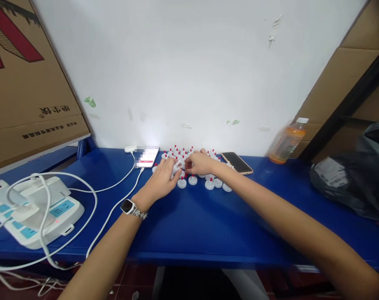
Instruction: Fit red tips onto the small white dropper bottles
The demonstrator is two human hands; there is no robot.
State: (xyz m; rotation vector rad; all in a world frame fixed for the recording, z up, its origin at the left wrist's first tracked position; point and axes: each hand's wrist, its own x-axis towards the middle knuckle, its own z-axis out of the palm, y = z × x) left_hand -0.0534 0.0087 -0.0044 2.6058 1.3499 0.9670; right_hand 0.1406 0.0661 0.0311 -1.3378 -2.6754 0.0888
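Caps (pixel 192 180): white, red-tipped, clustered on the desk (pixel 208 225) under and behind both hands. Left hand (pixel 162 179) and right hand (pixel 199 162), fingers narrow, pinch one cap between them. Step: handling a single cap; next needs a fine fingertip grip.

On the table (pixel 208 225), a cluster of caps (pixel 192 166) sits near the back wall (pixel 189 62), with both hands over it: the left hand (pixel 161 181) at its left edge, the right hand (pixel 199 162) just beside it to the right. A lit phone (pixel 148 157) lies left of the caps, a second phone (pixel 237 162) right of them. Farther right a bottle (pixel 286 143) stands against the wall, then a bag (pixel 355 175). A power strip (pixel 36 212) rests at the table's far left, with boxes (pixel 23 83) behind it.
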